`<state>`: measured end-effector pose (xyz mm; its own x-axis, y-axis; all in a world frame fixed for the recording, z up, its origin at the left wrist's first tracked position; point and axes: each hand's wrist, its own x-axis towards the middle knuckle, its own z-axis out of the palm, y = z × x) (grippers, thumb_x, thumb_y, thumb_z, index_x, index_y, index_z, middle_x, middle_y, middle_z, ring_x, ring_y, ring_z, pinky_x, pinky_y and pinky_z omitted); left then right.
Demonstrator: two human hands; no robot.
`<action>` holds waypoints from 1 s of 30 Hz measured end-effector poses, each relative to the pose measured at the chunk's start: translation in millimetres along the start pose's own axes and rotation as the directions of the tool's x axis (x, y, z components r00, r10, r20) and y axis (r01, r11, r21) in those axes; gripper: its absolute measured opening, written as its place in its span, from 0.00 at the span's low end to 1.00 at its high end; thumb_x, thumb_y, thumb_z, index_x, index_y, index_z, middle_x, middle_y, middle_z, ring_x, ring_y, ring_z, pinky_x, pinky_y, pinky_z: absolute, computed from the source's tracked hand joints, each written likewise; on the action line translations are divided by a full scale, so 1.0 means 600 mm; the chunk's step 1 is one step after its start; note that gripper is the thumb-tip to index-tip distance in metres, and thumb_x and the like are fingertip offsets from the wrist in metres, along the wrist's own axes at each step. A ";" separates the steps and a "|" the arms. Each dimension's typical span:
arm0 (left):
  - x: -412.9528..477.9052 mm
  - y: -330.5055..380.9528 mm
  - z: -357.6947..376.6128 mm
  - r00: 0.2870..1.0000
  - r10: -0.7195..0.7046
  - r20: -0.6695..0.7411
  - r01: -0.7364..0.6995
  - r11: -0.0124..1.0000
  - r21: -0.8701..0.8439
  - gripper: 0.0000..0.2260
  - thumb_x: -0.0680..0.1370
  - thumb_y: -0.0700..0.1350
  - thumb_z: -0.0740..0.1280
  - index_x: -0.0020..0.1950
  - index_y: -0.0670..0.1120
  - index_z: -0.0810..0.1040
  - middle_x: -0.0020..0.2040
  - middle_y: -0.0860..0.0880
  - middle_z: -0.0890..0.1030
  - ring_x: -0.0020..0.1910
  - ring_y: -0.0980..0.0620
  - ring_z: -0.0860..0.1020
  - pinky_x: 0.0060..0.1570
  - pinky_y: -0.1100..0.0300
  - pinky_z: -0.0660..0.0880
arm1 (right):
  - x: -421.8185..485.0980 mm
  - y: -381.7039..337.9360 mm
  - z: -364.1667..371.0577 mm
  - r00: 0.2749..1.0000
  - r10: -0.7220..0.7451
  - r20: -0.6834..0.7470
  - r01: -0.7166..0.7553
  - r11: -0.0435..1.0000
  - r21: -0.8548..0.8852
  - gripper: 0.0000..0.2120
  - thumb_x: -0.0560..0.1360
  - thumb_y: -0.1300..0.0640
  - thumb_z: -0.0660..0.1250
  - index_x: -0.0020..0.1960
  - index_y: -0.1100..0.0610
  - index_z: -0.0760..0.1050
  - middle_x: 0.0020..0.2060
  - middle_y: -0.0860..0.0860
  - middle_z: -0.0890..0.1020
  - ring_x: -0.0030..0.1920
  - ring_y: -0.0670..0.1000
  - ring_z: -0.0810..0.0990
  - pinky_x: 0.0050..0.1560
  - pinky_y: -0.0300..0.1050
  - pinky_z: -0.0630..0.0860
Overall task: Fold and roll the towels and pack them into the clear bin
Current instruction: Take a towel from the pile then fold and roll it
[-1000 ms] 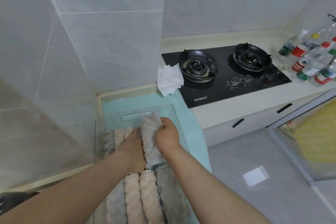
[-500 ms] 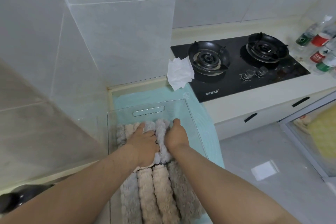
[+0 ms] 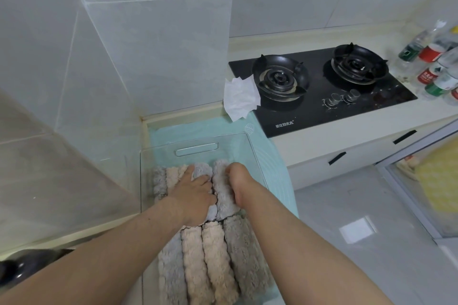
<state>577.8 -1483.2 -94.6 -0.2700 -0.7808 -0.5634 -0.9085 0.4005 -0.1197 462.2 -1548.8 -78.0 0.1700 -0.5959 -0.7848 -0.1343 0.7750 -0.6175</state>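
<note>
The clear bin (image 3: 250, 147) stands on a teal mat (image 3: 275, 163) on the counter. Several fluffy rolled towels, grey and beige, lie side by side in it: a near row (image 3: 213, 257) and a far row (image 3: 168, 178). My left hand (image 3: 195, 193) presses with spread fingers on the middle rolls of the far row. My right hand (image 3: 238, 183) holds the rightmost grey roll (image 3: 223, 198) of that row. Its fingers are tucked down along the roll's right side, near the bin wall, and are partly hidden.
A tiled wall corner rises just behind and left of the bin. To the right are a crumpled white tissue (image 3: 239, 96), a black two-burner gas hob (image 3: 322, 91) and several plastic bottles (image 3: 436, 69). A dark object (image 3: 24, 267) lies at lower left. Grey floor lies beyond the counter edge.
The grey roll that both hands held tilted up above the far row has been pushed down into the bin. It now lies level among the other rolls. The left hand has flattened onto them.
</note>
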 end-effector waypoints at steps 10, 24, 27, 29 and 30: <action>0.011 0.010 -0.002 1.000 -0.003 -0.029 0.003 1.000 -0.015 0.23 0.75 0.45 0.60 0.70 0.55 0.69 0.74 0.44 0.62 0.76 0.43 0.50 0.68 0.30 0.36 | -0.018 -0.017 -0.008 0.989 0.126 -0.072 -0.134 0.985 -0.110 0.25 0.82 0.44 0.49 0.60 0.60 0.75 0.52 0.56 0.80 0.51 0.54 0.79 0.56 0.46 0.75; 0.007 0.011 -0.018 1.000 0.004 -0.022 -0.008 0.984 -0.179 0.24 0.77 0.58 0.52 0.71 0.54 0.70 0.79 0.44 0.53 0.78 0.48 0.38 0.71 0.36 0.33 | -0.023 -0.015 0.009 0.999 -0.020 -0.035 0.009 0.956 -0.292 0.29 0.76 0.41 0.50 0.66 0.59 0.71 0.61 0.52 0.76 0.63 0.58 0.75 0.59 0.48 0.71; -0.002 0.018 -0.022 0.993 0.001 -0.116 -0.023 0.983 -0.182 0.23 0.77 0.58 0.54 0.69 0.53 0.72 0.77 0.46 0.58 0.78 0.46 0.42 0.73 0.38 0.36 | 0.028 0.010 0.004 0.995 -0.089 -0.041 0.066 0.916 -0.395 0.37 0.69 0.37 0.46 0.63 0.58 0.75 0.60 0.57 0.80 0.58 0.55 0.78 0.66 0.54 0.70; -0.014 0.020 -0.017 0.988 0.005 -0.152 -0.036 0.979 -0.199 0.23 0.77 0.57 0.56 0.70 0.53 0.71 0.76 0.48 0.61 0.78 0.46 0.47 0.74 0.41 0.40 | -0.022 -0.004 0.013 0.992 -0.107 -0.067 0.062 0.873 -0.484 0.33 0.74 0.40 0.47 0.66 0.60 0.73 0.60 0.57 0.78 0.59 0.55 0.77 0.63 0.51 0.70; -0.020 0.020 -0.014 0.985 0.001 -0.170 -0.040 0.973 -0.226 0.23 0.77 0.55 0.57 0.71 0.52 0.69 0.76 0.48 0.62 0.77 0.46 0.49 0.75 0.42 0.43 | -0.043 -0.010 0.013 0.988 -0.132 -0.078 0.073 0.854 -0.516 0.31 0.76 0.41 0.48 0.68 0.61 0.69 0.62 0.57 0.77 0.59 0.56 0.76 0.59 0.49 0.70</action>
<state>567.4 -1473.0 -82.5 -0.3212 -0.8507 -0.4161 -0.9455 0.3128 0.0903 466.4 -1536.2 -53.7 0.1095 -0.7076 -0.6981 -0.6059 0.5093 -0.6112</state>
